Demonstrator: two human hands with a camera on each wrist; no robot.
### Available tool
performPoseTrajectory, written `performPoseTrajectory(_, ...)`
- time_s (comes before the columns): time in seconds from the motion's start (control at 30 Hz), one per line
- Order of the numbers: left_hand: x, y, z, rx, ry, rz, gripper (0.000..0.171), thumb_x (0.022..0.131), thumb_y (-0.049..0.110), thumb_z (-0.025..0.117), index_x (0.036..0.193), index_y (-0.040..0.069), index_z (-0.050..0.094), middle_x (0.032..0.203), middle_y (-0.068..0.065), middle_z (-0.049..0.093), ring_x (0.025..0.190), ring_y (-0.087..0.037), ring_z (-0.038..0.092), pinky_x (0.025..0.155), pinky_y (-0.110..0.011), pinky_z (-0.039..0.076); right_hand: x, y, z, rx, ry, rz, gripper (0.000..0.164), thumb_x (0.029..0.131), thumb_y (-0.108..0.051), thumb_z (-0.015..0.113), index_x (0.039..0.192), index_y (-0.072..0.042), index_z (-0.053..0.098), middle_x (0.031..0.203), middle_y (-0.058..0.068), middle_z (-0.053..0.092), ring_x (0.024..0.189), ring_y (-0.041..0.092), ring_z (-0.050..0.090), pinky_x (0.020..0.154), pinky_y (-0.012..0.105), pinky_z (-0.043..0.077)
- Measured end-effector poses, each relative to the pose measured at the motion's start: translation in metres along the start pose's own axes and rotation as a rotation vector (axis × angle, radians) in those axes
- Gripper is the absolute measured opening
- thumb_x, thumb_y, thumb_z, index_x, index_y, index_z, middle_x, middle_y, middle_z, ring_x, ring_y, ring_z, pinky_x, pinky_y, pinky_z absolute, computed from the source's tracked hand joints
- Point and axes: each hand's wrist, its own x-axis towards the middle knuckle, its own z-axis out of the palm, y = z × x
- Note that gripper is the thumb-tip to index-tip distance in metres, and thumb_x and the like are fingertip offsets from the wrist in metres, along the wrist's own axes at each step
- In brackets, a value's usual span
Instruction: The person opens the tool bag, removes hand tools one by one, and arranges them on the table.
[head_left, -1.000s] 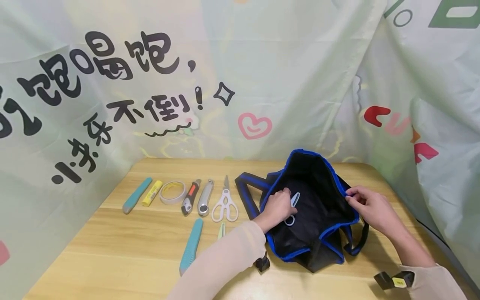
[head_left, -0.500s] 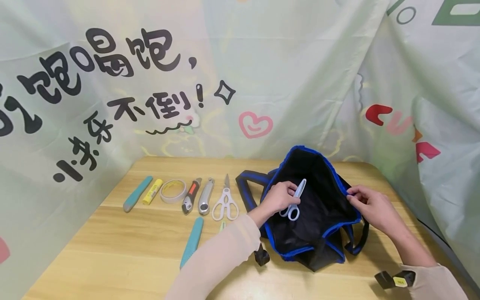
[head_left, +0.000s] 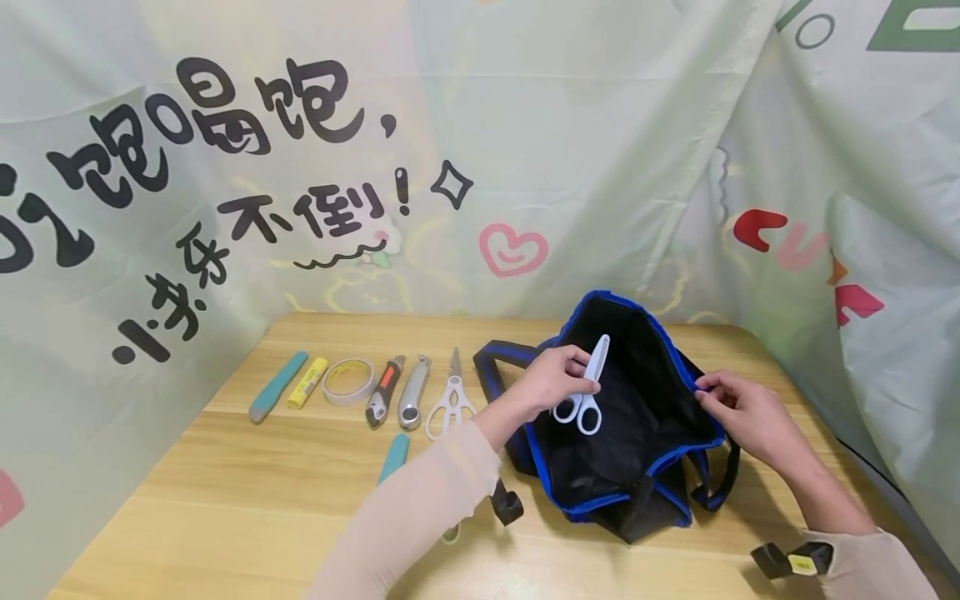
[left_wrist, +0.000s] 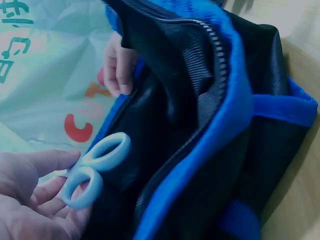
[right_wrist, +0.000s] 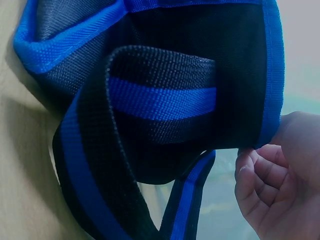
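In the head view my left hand (head_left: 555, 381) pinches a pair of pale blue scissors (head_left: 597, 363) by the middle, fingers on one side and thumb on the other. Their tip points up and the two finger loops hang down, over the mouth of a black bag (head_left: 660, 396) with blue trim. The left wrist view shows the loops (left_wrist: 95, 160) beside the bag's zipped opening. On the bag's right side my right hand (head_left: 750, 414) pinches the blue-edged rim between thumb and fingers, and the bag gapes wide. A striped strap (right_wrist: 162, 95) hangs outside it in the right wrist view.
Left of the bag lie a teal-handled tool (head_left: 277, 387), a yellow glue stick (head_left: 307, 383), a tape roll (head_left: 348, 401), a utility knife (head_left: 385, 392), a silver cutter (head_left: 413, 392) and white scissors (head_left: 453, 404). My left sleeve partly covers another teal tool (head_left: 393, 457).
My left hand has risen out of the bag with the pale blue scissors, which now show almost whole. The left forearm has shifted and covers more of the nearer teal tool. My right hand stays put.
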Motion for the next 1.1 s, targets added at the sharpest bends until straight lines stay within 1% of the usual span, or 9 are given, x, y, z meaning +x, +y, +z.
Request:
performPoseTrajectory(0.17, -0.009, 0.007, -0.021, 0.033, -0.029, 0.007, 0.03, 0.087, 0.011, 0.075, 0.113, 0.005, 0.063, 0.093, -0.004, 0.067, 0.074, -0.015, 0.063, 0.073, -0.038, 0.057, 0.0, 0.0, 0.0, -0.006, 0.0, 0.001, 0.007, 0.093, -0.008, 0.066, 0.098, -0.003, 0.066, 0.073, -0.005, 0.059, 0.06, 0.001, 0.046, 0.054, 0.024, 0.038)
performPoseTrajectory(0.33, -0.02, 0.011, -0.043, 0.083, -0.034, -0.002, 0.032, 0.089, 0.013, 0.072, 0.118, 0.005, 0.062, 0.101, -0.005, 0.067, 0.082, -0.016, 0.063, 0.074, -0.031, 0.056, 0.0, -0.001, 0.0, 0.001, -0.004, -0.002, 0.008, 0.093, -0.008, 0.065, 0.098, -0.002, 0.066, 0.074, -0.004, 0.059, 0.06, 0.001, 0.046, 0.054, 0.024, 0.038)
performPoseTrajectory(0.53, -0.035, 0.008, -0.072, 0.119, -0.03, 0.011, 0.026, 0.089, 0.01, 0.069, 0.113, 0.001, 0.063, 0.097, -0.008, 0.068, 0.08, -0.017, 0.064, 0.072, -0.031, 0.055, 0.0, -0.002, -0.001, -0.002, 0.002, -0.008, 0.007, 0.093, -0.008, 0.065, 0.097, -0.003, 0.066, 0.073, -0.005, 0.059, 0.06, 0.001, 0.047, 0.054, 0.023, 0.039)
performPoseTrajectory(0.67, -0.05, 0.011, -0.093, 0.162, -0.022, -0.013, 0.026, 0.09, 0.012, 0.068, 0.114, 0.003, 0.062, 0.1, -0.008, 0.067, 0.084, -0.019, 0.064, 0.075, -0.031, 0.054, 0.001, -0.001, -0.002, 0.002, 0.0, -0.016, 0.007, 0.094, -0.009, 0.064, 0.097, -0.003, 0.066, 0.073, -0.005, 0.059, 0.06, 0.002, 0.048, 0.052, 0.024, 0.038)
performPoseTrajectory(0.77, -0.061, 0.01, -0.109, 0.199, -0.007, -0.031, 0.026, 0.09, 0.014, 0.069, 0.114, 0.005, 0.063, 0.102, -0.009, 0.065, 0.086, -0.022, 0.063, 0.074, -0.034, 0.054, 0.001, 0.0, -0.002, 0.008, -0.005, -0.011, 0.008, 0.094, -0.01, 0.063, 0.098, -0.003, 0.066, 0.073, -0.005, 0.059, 0.059, 0.002, 0.048, 0.051, 0.024, 0.038)
performPoseTrajectory(0.83, -0.068, 0.007, -0.12, 0.198, -0.004, -0.039, 0.028, 0.091, 0.015, 0.068, 0.116, 0.006, 0.063, 0.105, -0.011, 0.064, 0.088, -0.023, 0.063, 0.074, -0.035, 0.055, 0.002, -0.001, -0.002, 0.01, -0.003, -0.005, 0.008, 0.094, -0.01, 0.063, 0.098, -0.004, 0.066, 0.073, -0.004, 0.059, 0.059, 0.002, 0.047, 0.051, 0.025, 0.037)
performPoseTrajectory(0.93, -0.082, 0.003, -0.136, 0.228, 0.011, -0.05, 0.028, 0.091, 0.018, 0.068, 0.116, 0.007, 0.063, 0.108, -0.011, 0.063, 0.092, -0.024, 0.062, 0.078, -0.037, 0.055, 0.003, -0.001, -0.003, 0.016, 0.001, 0.001, 0.008, 0.094, -0.009, 0.064, 0.099, -0.003, 0.067, 0.072, -0.004, 0.059, 0.058, 0.002, 0.047, 0.05, 0.025, 0.037)
performPoseTrajectory(1.03, -0.097, -0.003, -0.151, 0.264, 0.04, -0.068, 0.029, 0.091, 0.02, 0.069, 0.117, 0.008, 0.063, 0.11, -0.011, 0.063, 0.095, -0.024, 0.062, 0.083, -0.042, 0.053, 0.005, 0.0, -0.004, 0.026, -0.004, 0.001, 0.009, 0.094, -0.008, 0.064, 0.099, -0.002, 0.067, 0.072, -0.004, 0.059, 0.058, 0.001, 0.047, 0.05, 0.024, 0.037)
performPoseTrajectory(1.1, -0.107, -0.007, -0.159, 0.288, 0.065, -0.085, 0.029, 0.09, 0.02, 0.069, 0.116, 0.008, 0.064, 0.109, -0.011, 0.063, 0.093, -0.023, 0.062, 0.082, -0.041, 0.054, 0.005, 0.001, -0.005, 0.033, -0.01, -0.002, 0.009, 0.093, -0.007, 0.064, 0.099, -0.001, 0.066, 0.072, -0.004, 0.059, 0.059, 0.001, 0.047, 0.05, 0.024, 0.037)
